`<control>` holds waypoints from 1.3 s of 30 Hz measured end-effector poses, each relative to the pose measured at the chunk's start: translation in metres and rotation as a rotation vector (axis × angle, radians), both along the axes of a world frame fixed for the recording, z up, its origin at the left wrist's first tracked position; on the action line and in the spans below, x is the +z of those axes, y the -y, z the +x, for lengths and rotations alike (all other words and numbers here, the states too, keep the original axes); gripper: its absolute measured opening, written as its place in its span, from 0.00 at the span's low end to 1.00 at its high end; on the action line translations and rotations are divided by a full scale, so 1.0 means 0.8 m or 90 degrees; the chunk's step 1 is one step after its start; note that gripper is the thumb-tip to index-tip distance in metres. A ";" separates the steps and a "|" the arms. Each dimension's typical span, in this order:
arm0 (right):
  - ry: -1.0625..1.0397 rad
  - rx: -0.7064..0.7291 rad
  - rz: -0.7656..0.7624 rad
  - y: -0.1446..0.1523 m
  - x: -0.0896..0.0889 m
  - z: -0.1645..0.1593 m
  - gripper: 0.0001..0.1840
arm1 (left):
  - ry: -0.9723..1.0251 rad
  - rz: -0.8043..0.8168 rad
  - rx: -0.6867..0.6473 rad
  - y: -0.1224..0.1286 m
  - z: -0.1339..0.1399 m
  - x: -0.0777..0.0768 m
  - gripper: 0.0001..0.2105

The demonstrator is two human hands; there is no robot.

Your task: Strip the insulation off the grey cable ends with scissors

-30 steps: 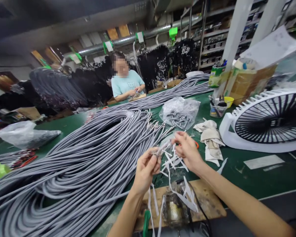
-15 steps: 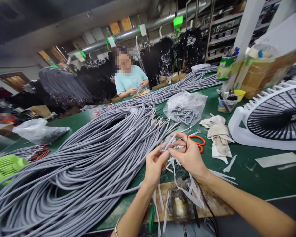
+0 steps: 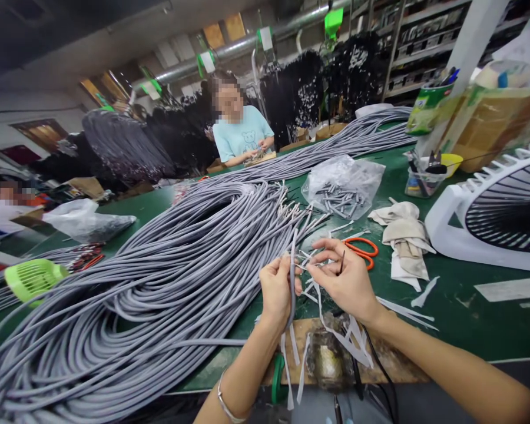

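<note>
My left hand point(image 3: 277, 291) is closed round a grey cable point(image 3: 292, 282), which stands upright between thumb and fingers and bends down past the wrist. Close by on the right, my right hand point(image 3: 344, 285) has thumb and fingertips drawn together beside the cable. Thin whitish strands lie at those fingertips, and what they pinch is too small to make out. A slim dark piece point(image 3: 342, 261) shows at the right hand's fingers. Beneath both hands, white strips point(image 3: 351, 341) hang over a wooden board point(image 3: 397, 362) that bears a glassy block with a brassy middle point(image 3: 329, 362).
A large coil of grey cables point(image 3: 159, 282) fills the left. Orange-handled scissors point(image 3: 366, 250), cloths point(image 3: 404, 235), a bag of short grey pieces point(image 3: 344, 188) and a white fan point(image 3: 450, 229) lie to the right. A co-worker point(image 3: 242, 135) sits across the green table point(image 3: 459, 318).
A grey cable now stands in my left hand, where both hands held a clear or whitish piece together before. The hands have moved slightly apart. The whole view has shifted a little.
</note>
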State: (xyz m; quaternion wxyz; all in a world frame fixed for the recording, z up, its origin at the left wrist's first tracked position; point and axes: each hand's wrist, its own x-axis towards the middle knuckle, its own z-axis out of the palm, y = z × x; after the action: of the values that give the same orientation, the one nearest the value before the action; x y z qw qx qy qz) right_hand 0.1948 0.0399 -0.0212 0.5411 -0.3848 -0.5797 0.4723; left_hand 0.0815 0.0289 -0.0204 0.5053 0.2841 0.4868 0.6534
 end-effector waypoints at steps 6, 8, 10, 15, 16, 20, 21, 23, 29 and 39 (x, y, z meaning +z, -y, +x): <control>0.021 0.008 -0.011 0.000 -0.006 -0.001 0.14 | 0.047 -0.024 0.025 -0.006 -0.001 -0.007 0.18; 0.015 -0.001 -0.019 -0.002 -0.005 0.001 0.14 | 0.070 -0.006 0.024 -0.006 -0.003 -0.008 0.16; -0.002 -0.008 -0.033 -0.006 -0.003 0.004 0.15 | 0.116 0.023 0.004 -0.006 -0.008 -0.007 0.13; -0.065 -0.035 -0.069 -0.015 0.003 0.011 0.16 | 0.274 0.095 -0.012 -0.006 -0.025 0.004 0.05; -0.068 -0.034 -0.070 -0.016 0.004 0.012 0.17 | 0.289 0.110 -0.008 -0.006 -0.027 0.006 0.05; -0.057 -0.042 -0.049 -0.016 0.006 0.016 0.15 | 0.191 0.143 -0.014 -0.004 -0.021 0.008 0.08; -0.061 -0.050 -0.040 -0.016 0.007 0.019 0.15 | 0.130 0.122 -0.049 -0.004 -0.018 0.006 0.10; -0.075 -0.067 -0.021 -0.018 0.008 0.023 0.16 | 0.007 0.052 -0.158 -0.002 -0.013 0.002 0.19; -0.087 -0.144 0.031 -0.027 0.015 0.038 0.13 | -0.169 0.074 -0.200 0.002 -0.011 -0.002 0.13; 0.341 -0.196 0.359 0.003 0.017 0.037 0.06 | -0.204 0.155 -0.083 0.012 -0.013 0.005 0.11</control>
State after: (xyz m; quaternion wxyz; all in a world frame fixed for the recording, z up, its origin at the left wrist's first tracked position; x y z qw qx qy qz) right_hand 0.2245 0.0375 -0.0074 0.5196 -0.4131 -0.7423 0.0915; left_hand 0.0710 0.0193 -0.0167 0.4245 0.4746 0.4591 0.6196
